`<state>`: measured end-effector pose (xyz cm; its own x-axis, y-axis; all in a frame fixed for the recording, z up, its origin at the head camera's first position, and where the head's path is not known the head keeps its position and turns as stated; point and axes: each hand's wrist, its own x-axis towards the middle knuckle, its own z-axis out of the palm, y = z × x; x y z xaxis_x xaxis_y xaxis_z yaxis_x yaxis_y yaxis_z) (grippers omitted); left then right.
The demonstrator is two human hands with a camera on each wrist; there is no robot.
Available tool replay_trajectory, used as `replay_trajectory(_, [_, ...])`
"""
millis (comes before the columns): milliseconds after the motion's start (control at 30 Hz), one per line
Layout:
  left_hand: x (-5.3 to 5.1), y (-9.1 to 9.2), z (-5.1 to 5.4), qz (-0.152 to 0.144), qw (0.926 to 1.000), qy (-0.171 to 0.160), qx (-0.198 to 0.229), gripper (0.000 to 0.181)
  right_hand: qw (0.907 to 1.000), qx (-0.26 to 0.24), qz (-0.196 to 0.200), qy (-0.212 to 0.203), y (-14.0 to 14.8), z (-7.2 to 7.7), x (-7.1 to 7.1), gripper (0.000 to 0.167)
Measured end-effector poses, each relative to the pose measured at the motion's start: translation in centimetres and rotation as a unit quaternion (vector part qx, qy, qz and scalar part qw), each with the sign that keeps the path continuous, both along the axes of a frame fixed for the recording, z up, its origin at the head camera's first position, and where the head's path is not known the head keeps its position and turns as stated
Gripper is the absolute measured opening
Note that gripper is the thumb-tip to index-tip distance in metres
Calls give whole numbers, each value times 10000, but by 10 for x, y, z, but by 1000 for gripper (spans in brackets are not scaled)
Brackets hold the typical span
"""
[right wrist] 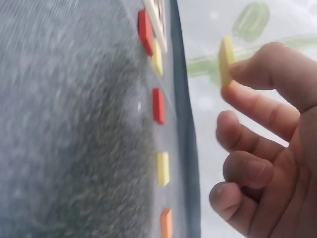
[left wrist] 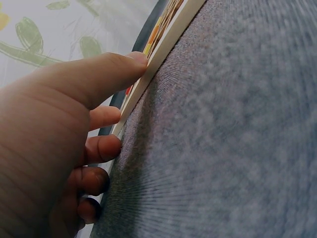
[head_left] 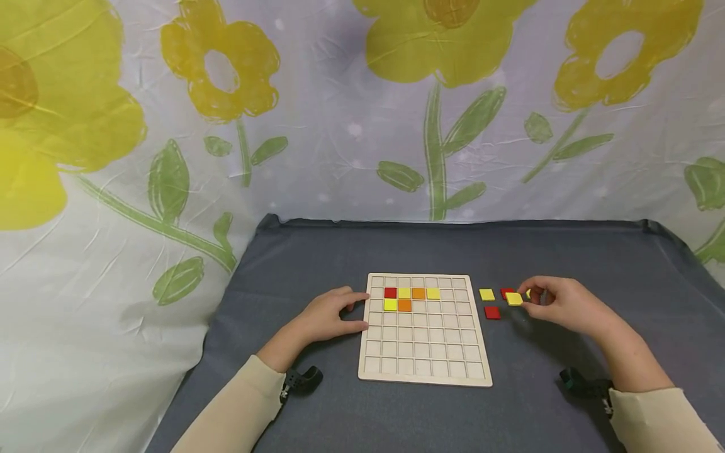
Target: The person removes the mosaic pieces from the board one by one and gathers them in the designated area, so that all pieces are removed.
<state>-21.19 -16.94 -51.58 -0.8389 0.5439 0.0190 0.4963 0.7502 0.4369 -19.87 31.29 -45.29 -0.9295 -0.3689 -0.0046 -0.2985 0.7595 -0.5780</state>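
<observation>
A pale wooden grid board (head_left: 420, 350) lies on the dark cloth with several red, yellow and orange square tiles set in its upper left cells. At its left edge, the left hand (head_left: 325, 316) touches the rim with thumb and index finger spread apart; the other fingers (left wrist: 94, 181) are loosely bent in the left wrist view. The right hand (head_left: 572, 306) pinches a yellow square tile (head_left: 513, 299) between thumb and index finger, above the cloth to the right of the board. The right wrist view shows this yellow tile edge-on, its other fingers curled beneath.
Loose tiles lie right of the board: a yellow one (head_left: 486, 294), a red one (head_left: 492, 313) and another red one (head_left: 506, 292) partly behind the held tile. An orange tile (right wrist: 166, 223) shows in the right wrist view. A flowered curtain (head_left: 340, 126) hangs behind.
</observation>
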Motion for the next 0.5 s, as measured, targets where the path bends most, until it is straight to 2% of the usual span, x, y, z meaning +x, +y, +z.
replay_trajectory(233, [0, -1, -1, -24, 10000, -5, -46, 62, 9986, 175, 11, -505, 5, -14, -3, 24])
replay_trajectory(400, [-1, -1, 0, -62, 10000, 1, -54, 63, 9980, 329, 138, -526, 6, -21, -7, 23])
replay_trajectory(500, [-1, 0, 1, -69, 10000, 7, -46, 63, 9974, 539, 271, -399, 6, -23, -9, 21])
